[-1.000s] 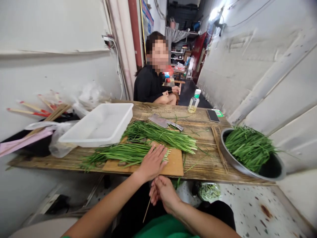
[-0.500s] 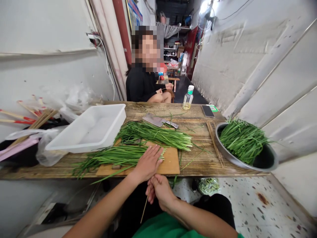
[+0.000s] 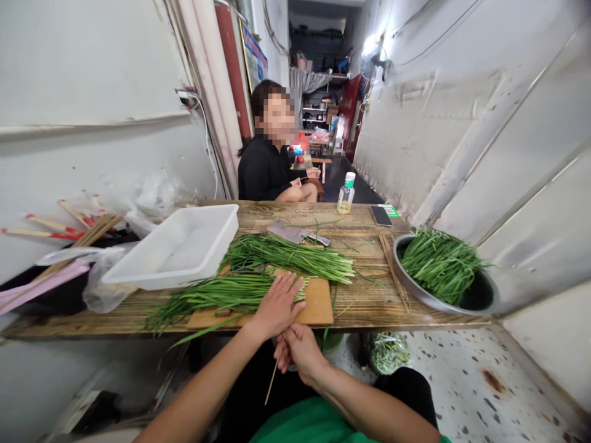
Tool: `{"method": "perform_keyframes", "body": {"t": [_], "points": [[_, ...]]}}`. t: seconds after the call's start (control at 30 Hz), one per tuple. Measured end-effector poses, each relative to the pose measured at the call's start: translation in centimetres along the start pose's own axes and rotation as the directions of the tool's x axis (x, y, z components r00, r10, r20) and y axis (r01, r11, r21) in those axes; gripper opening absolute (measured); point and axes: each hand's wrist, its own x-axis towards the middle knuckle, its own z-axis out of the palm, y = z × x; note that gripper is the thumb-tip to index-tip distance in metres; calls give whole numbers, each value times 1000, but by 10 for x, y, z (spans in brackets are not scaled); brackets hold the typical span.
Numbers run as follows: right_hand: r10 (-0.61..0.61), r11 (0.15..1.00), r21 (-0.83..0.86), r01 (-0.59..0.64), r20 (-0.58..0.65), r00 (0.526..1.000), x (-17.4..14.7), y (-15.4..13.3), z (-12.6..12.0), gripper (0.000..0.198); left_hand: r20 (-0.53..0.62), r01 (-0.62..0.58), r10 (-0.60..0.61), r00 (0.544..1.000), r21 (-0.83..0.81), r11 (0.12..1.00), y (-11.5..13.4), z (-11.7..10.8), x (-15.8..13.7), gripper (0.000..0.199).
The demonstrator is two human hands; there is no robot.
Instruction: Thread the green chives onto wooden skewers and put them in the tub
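My left hand point(image 3: 277, 306) lies flat with fingers stretched over the cut ends of a bunch of garlic chives point(image 3: 221, 291) on a wooden cutting board point(image 3: 319, 301). Just below it, at the table's front edge, my right hand point(image 3: 298, 351) is closed around a thin bamboo skewer point(image 3: 271, 383), which points down toward my lap. The skewer's upper end is hidden by the fingers. A second bunch of chives point(image 3: 295, 255) lies behind the first. Beyond that, a cleaver point(image 3: 287, 232) rests on the table.
A white plastic tray point(image 3: 175, 245) stands left, beside bags and red-ended sticks point(image 3: 50, 227). On the right are loose skewers point(image 3: 392, 271) and a metal basin point(image 3: 443, 303) of chives. A bottle point(image 3: 345, 195) and phone point(image 3: 381, 215) sit at the back. A person in black point(image 3: 265, 169) sits behind the table.
The camera view has shifted slightly, so the scene sits a little lower at the back. Both hands keep the same pose, the left on the chives and the right on the skewer.
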Motion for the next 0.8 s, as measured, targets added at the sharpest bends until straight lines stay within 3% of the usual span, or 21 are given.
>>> {"method": "perform_keyframes", "body": {"t": [0.13,0.27,0.37,0.5,0.57,0.63,0.8], "points": [[-111,990,-82,112,18,994,-9,-1,-1,54,-185,84,-80,979,13,996,9,-29,-24,57],[-224,928,-273,251,127,966,-22,-21,3,52,-289,122,-130,948,-45,991,7,-50,-51,70],[-283,851,-379,364,253,925,-36,-45,13,46,-446,246,-269,854,-109,963,-5,-48,-56,84],[-315,762,-428,486,410,856,-60,-73,31,37,-654,368,-406,639,-204,907,-27,-42,-56,91],[-318,714,-444,542,485,815,-72,-84,36,34,-705,372,-430,564,-247,895,-36,-45,-59,94],[-339,649,-444,618,558,757,-83,-92,37,32,-727,351,-428,536,-269,897,-42,-50,-64,95],[-424,530,-339,777,688,589,-102,-118,34,25,-735,296,-426,527,-311,903,-45,-63,-68,93]]}}
